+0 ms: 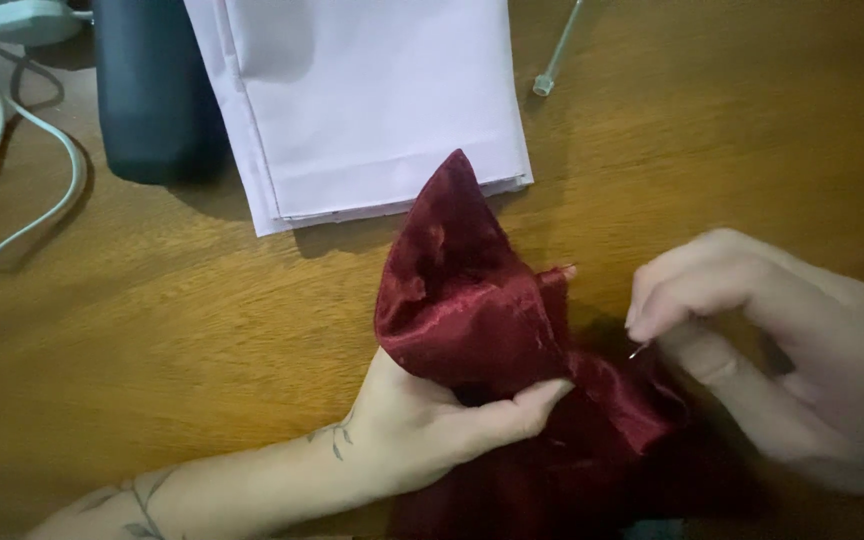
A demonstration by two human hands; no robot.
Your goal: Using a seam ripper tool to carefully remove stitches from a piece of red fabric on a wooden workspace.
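Observation:
My left hand (432, 420) grips a piece of shiny dark red satin fabric (467, 300), bunching it so one corner stands up in a point. My right hand (782, 350) is at the right of the cloth, its thumb and forefinger pinched on a thin metal needle (638, 350) whose tip pokes out toward the fabric's edge. More of the red cloth spreads down under both hands to the bottom edge of the view.
The hands work over a wooden table (202, 300). Folded pale lilac fabric (372, 100) lies at the top centre. A dark blue cylindrical object (152, 90) stands at top left beside a pale cable (22, 150). A thin clear stick (557, 50) lies top right.

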